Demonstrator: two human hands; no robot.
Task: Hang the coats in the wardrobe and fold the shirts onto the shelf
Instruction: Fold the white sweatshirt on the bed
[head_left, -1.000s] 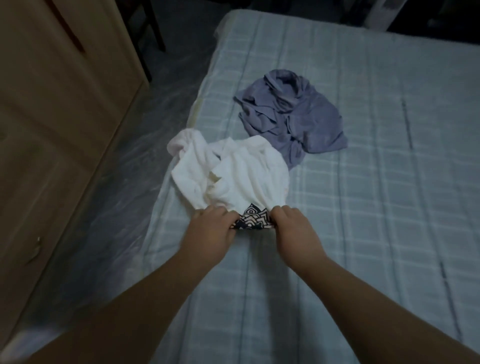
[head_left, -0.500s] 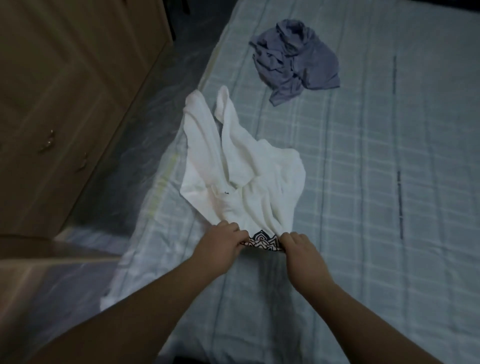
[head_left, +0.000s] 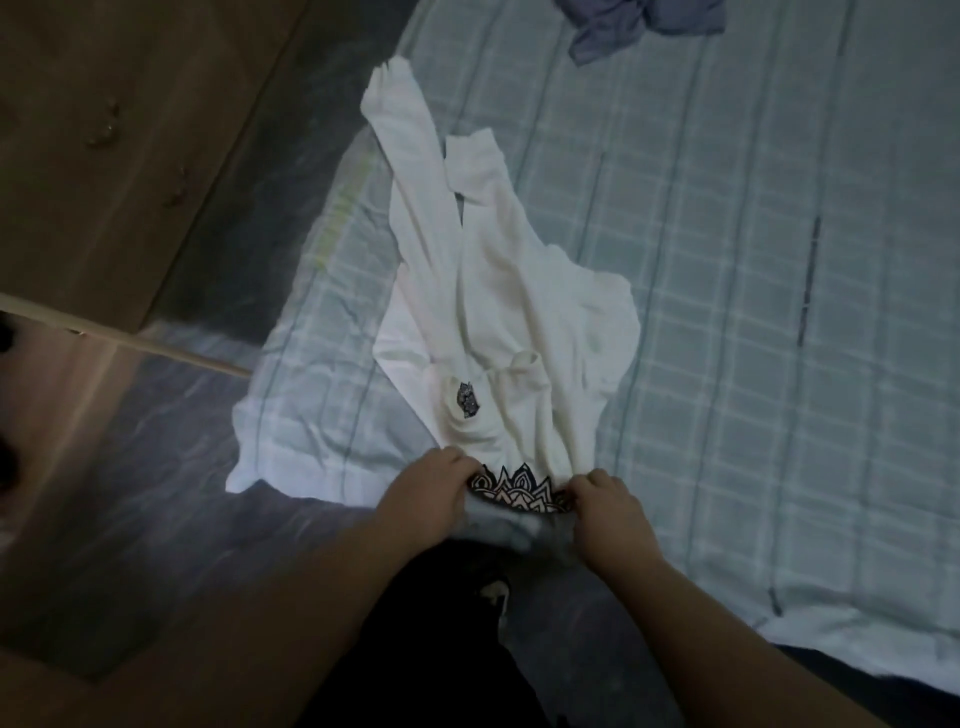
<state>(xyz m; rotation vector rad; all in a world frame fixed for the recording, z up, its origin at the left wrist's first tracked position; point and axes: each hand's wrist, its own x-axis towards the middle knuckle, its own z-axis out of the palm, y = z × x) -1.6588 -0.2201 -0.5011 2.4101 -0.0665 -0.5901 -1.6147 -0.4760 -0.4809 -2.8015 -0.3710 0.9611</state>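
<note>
From the head camera I see both of my hands low in the frame, at about 6 o'clock, each curled tight around the near edge of the white shirt (head_left: 498, 312). My left hand (head_left: 423, 496) pinches that edge on one side and my right hand (head_left: 608, 512) grips it on the other, with a dark patterned trim (head_left: 511, 488) stretched between them. The shirt lies on the bed (head_left: 727, 312), drawn out long toward 12 o'clock, one sleeve (head_left: 400, 119) reaching up toward 11 o'clock near the bed's left edge. A small dark patch (head_left: 467, 399) shows on the shirt's front, just above my hands. A crumpled blue-grey garment (head_left: 623, 26) sits well apart at 12 o'clock, cut off by the top of the frame. At 9 to 10 o'clock stands wooden furniture (head_left: 104, 156) with small handles, beside the grey floor (head_left: 156, 467).
</note>
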